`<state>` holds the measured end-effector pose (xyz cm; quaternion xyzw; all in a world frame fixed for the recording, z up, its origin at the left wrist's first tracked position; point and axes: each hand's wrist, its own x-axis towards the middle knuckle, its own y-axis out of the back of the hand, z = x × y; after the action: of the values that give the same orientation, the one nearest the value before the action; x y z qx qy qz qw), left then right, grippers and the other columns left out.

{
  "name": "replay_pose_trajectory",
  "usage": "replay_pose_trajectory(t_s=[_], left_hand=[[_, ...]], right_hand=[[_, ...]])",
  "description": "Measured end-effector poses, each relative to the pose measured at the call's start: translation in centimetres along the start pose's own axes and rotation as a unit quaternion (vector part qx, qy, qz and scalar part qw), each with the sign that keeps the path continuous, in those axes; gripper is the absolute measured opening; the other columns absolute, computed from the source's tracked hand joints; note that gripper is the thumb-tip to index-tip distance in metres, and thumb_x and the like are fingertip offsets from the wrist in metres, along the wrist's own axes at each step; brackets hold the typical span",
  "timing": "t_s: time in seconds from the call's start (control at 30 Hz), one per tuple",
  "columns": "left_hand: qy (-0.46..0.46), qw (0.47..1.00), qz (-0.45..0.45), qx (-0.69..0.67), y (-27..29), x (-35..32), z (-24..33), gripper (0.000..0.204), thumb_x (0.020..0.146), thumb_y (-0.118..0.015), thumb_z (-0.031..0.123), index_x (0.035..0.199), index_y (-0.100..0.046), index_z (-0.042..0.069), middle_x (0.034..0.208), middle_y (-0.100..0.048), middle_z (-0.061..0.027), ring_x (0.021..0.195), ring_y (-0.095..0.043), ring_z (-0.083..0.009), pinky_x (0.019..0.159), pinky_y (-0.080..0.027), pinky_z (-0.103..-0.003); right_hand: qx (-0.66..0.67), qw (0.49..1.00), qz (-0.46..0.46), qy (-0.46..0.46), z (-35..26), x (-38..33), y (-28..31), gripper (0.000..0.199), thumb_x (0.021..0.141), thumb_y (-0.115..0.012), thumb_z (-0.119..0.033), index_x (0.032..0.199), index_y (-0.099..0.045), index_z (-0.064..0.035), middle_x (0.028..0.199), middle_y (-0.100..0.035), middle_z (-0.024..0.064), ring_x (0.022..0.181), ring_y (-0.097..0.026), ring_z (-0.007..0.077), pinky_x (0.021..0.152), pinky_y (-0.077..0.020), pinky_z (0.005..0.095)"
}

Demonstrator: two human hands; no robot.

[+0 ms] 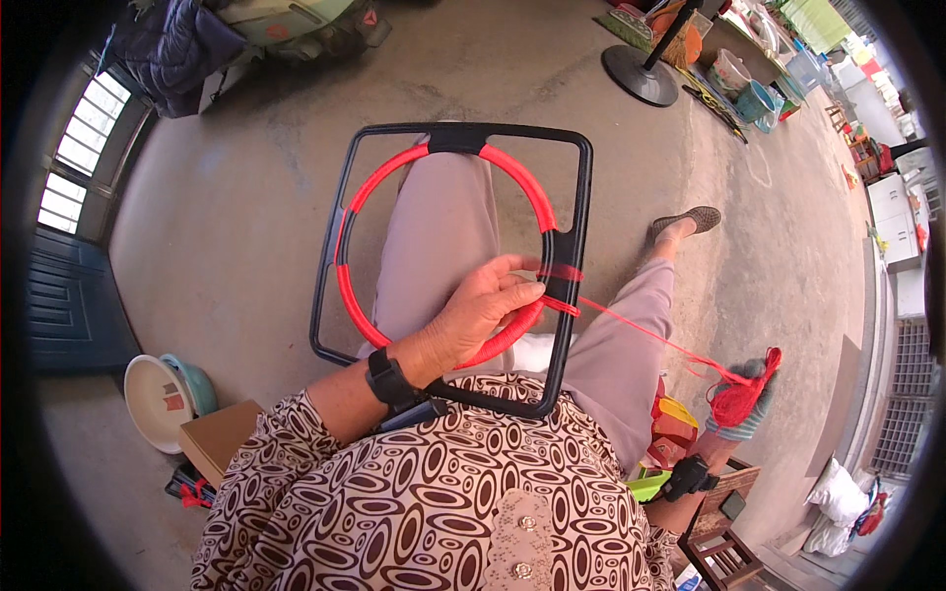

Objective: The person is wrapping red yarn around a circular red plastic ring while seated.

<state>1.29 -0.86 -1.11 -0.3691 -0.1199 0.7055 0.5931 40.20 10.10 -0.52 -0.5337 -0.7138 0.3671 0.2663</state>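
Observation:
A black square frame [584, 197] with rounded corners leans over my lap. Inside it is a ring [524, 182] wrapped in red cord, with bare black stretches. My left hand [488, 303] is closed on the ring's right side, thumb near the bar that joins ring and frame. Red loops go round that joint. From there a strand of red cord [641, 325] runs right to my right hand [751, 419], which wears a grey striped glove and is closed on a tangled bundle of red cord [737, 396]. My right fingers are partly hidden by the bundle.
A cream basin [153, 404] and a cardboard box [219, 438] stand at the left. Beside my right forearm are red and yellow packages [673, 428] and a wooden stool [724, 557]. A round black stand base [641, 76] sits far right; a scooter [286, 25] is far left.

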Motion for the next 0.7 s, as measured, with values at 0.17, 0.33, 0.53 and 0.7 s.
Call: replay_pose_trajectory(t_s=[0.17,0.33,0.53,0.7], left_hand=[[-0.005,0.999,-0.032,-0.019,-0.3,0.0,-0.1,0.023,0.090,-0.055,0.011,0.109,-0.050,0.000,0.099,-0.061,-0.0096,0.078,-0.061,-0.0127,0.074,-0.050,-0.024],[0.011,1.000,-0.023,-0.008,0.0,-0.1,-0.2,0.014,0.089,-0.055,0.010,0.100,-0.053,0.002,0.094,-0.063,-0.0083,0.074,-0.062,-0.0131,0.071,-0.052,-0.024],[0.022,1.000,-0.010,0.016,0.1,-0.3,-0.2,0.012,0.089,-0.056,0.010,0.098,-0.052,0.002,0.093,-0.062,-0.0086,0.070,-0.063,-0.0120,0.064,-0.054,-0.025],[0.028,0.999,-0.014,0.007,0.0,-0.3,0.0,0.014,0.089,-0.057,0.010,0.098,-0.051,0.001,0.091,-0.062,-0.0090,0.068,-0.062,-0.0119,0.060,-0.055,-0.024]], right_hand=[[0.025,0.999,-0.002,-0.047,3.2,1.9,0.4,0.049,0.086,-0.060,-0.031,0.125,-0.041,-0.0099,0.091,-0.053,-0.0014,0.062,-0.045,0.0051,0.053,-0.0408,0.0238],[-0.309,0.928,0.018,-0.206,13.3,2.8,-7.7,0.045,0.081,-0.059,-0.018,0.119,-0.050,0.0036,0.072,-0.056,0.0041,0.060,-0.054,0.0135,0.056,-0.0445,0.0245],[-0.469,0.817,-0.069,-0.329,13.1,2.8,-10.2,0.022,0.081,-0.061,-0.020,0.093,-0.057,-0.0024,0.066,-0.056,0.0042,0.054,-0.054,0.0134,0.052,-0.0449,0.0241],[-0.322,0.923,-0.020,-0.211,13.1,3.2,-10.0,0.022,0.083,-0.061,-0.022,0.088,-0.057,-0.0019,0.065,-0.057,0.0047,0.053,-0.055,0.0132,0.050,-0.0445,0.0241]])
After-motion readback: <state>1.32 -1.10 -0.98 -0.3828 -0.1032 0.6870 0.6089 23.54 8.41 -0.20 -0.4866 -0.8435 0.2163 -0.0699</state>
